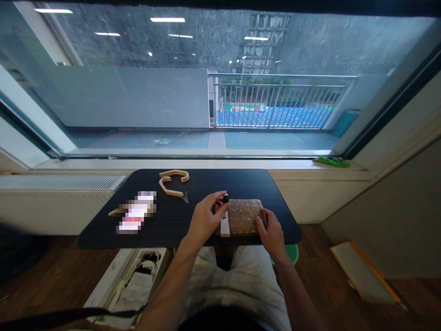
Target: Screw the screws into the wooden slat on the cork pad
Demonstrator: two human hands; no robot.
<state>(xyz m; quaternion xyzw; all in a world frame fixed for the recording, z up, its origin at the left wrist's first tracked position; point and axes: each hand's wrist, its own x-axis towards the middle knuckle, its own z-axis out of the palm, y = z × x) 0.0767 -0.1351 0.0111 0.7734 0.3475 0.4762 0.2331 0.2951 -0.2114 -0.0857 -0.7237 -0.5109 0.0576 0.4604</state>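
A brown block-like package (245,217) in shiny clear wrap, perhaps bubble wrap, lies near the front edge of the black table. Across its left end runs a white strip (225,226). Between thumb and fingertips, my left hand (206,217) pinches a small black piece (225,198) just at the top of that strip; its exact kind is too small to make out. My right hand (273,233) grips the package's right end, thumb on top and fingers at the far side.
On the dark table (193,225) lie two curved wooden hooks (171,186) and several small screws (185,197). A blurred-out paper (137,214) rests on a wooden piece at left. Below stands an open white box (138,280). A green cloth (332,162) is on the sill.
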